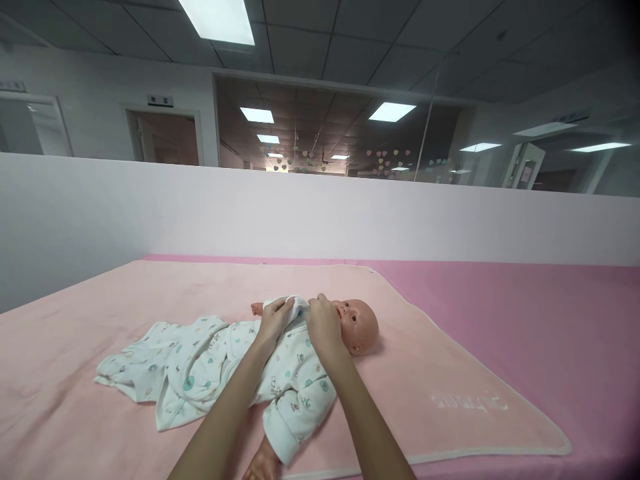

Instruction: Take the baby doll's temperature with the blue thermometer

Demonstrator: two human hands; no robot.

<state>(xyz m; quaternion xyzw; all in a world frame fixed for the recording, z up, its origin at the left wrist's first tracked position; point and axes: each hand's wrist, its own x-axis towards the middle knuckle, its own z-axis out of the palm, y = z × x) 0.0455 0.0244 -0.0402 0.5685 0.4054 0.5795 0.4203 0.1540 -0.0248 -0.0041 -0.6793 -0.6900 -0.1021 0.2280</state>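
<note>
The garment [193, 373] is white cotton-like cloth scattered with small prints in teal, green, yellow and brown, among them round dots and little animal-like figures. It lies over the body of a baby doll [361, 325], which is on its back on the peach blanket, head toward the right. The cloth is loosely rumpled around the trunk; its lower part spreads flat to the left in soft folds, with one corner pointing toward the viewer. The near sleeve [300, 413] is wide, with a plain white cuff, and the doll's near hand [263, 465] shows below it. The far hand [257, 309] pokes out beyond the garment. The doll's head is bald and smooth, its upper half uncovered.

The left hand [274, 323] pinches a raised white fold at the chest between thumb and fingers. The right hand [324, 325] is beside it, just below the doll's chin, fingers bent and bunched; whether cloth is caught between their tips cannot be told.

The peach blanket [425, 373] has a pale edge and faint lettering, and lies over a pink surface [550, 320]. A white partition [320, 217] stands behind, with a wide window [340, 127] above.
</note>
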